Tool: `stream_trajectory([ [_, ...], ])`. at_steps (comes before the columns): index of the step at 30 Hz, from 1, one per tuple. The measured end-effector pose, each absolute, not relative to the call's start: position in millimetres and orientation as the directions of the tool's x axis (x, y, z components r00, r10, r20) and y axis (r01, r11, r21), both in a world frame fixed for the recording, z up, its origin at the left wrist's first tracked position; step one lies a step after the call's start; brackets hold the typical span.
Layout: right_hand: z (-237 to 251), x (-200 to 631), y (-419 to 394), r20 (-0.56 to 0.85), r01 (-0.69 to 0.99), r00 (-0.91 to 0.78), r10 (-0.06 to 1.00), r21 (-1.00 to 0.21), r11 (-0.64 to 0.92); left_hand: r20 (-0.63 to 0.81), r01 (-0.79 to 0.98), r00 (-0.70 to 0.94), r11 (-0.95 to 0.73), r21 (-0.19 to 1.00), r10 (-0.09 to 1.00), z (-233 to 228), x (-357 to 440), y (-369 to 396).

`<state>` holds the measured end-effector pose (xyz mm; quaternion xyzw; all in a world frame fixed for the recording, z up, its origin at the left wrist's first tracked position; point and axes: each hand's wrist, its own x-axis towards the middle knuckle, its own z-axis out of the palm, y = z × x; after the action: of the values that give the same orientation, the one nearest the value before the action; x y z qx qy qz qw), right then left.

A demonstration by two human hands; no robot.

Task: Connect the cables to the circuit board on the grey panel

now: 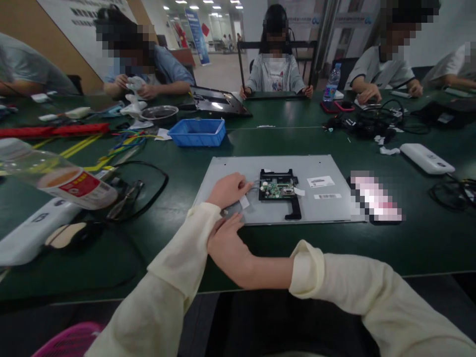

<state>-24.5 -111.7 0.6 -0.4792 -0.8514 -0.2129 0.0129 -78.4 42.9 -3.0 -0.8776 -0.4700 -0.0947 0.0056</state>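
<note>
Cream sleeves fill the bottom of the head view, both yours, crossing just below the middle of the frame. Your left hand sits on the near-left part of the grey metal panel, knuckles up, fingers curled narrow and pinched toward a thin wire that leads to the circuit board; whether the fingertips actually grip that wire, you cannot tell from here. Your right hand reaches across from the right, flat and loosely open, fingers resting at the panel's near edge right against the left cuff, holding nothing that shows. A small white tag lies on the panel just by your left fingertips.

That green board sits in a black bracket in the middle of the panel, a little above centre frame. Right of it, two white labels are stuck on the metal. The panel lies flat on the dark green table.

Over on the left edge, a clear plastic bottle with a red label lies tilted, with a black cable loop beside it. Upper middle left, a blue tray sits well beyond the panel. Upper right, a white device rests by a tangle of black cords. Other people sit along the far side of the table, their hands busy with their own pieces.
</note>
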Motion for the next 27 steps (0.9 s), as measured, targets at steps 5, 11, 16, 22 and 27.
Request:
stream_trajectory([
  [5, -6.0, -34.9, -117.3, 0.271, 0.819, -0.546, 0.793, 0.372, 0.437, 0.183, 0.813, 0.544, -0.568, 0.125, 0.819, 1.7, -82.3, 38.8],
  [11, 2.3, -39.1, -114.8, 0.182, 0.819, -0.554, 0.812, 0.294, 0.493, 0.184, 0.804, 0.536, -0.564, 0.185, 0.824, 5.1, -86.1, 39.2],
  [16, 0.9, -45.8, -114.5, 0.154, 0.836, -0.529, 0.834, 0.264, 0.481, 0.211, 0.801, 0.514, -0.553, 0.228, 0.832, 5.9, -93.4, 38.6],
  [22, -11.7, -57.7, -111.3, 0.17, 0.832, -0.531, 0.83, 0.291, 0.473, 0.462, 0.795, 0.499, -0.6, 0.095, 0.734, 4.5, -105.4, 30.7],
  [27, -10.8, -60.8, -109.7, 0.122, 0.814, -0.552, 0.825, 0.293, 0.502, 0.541, 0.769, 0.543, -0.639, -0.014, 0.642, 7.5, -108.9, 26.0],
])
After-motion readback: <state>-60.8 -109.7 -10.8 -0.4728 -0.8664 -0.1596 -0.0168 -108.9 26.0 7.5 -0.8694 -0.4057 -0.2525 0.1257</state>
